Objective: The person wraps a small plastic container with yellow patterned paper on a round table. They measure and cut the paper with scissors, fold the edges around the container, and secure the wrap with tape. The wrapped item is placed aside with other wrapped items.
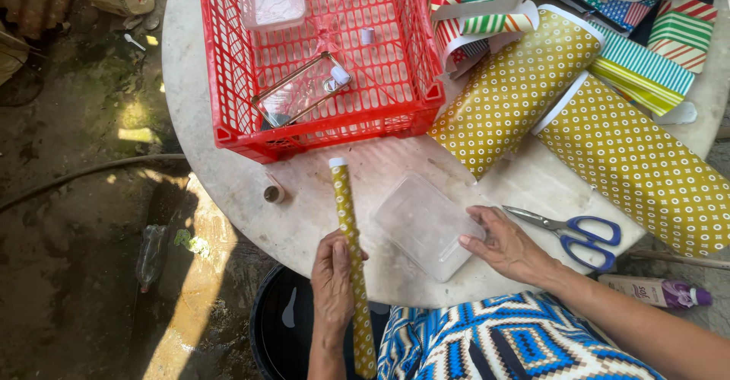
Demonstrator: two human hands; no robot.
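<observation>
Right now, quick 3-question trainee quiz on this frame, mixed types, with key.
1. True or false: the left hand grips a thin roll of dotted yellow paper.
2. What does the right hand touch? A) blue-handled scissors B) clear plastic box C) red crate
3. Fill in: the scissors lie on the ____ table.

Key: 1 true; 2 B; 3 round

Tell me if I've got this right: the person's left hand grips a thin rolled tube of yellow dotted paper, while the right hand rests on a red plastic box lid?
Not quite. In the head view the right hand rests on a clear plastic box, not red. The left hand does grip the thin rolled tube of yellow dotted paper.
</observation>
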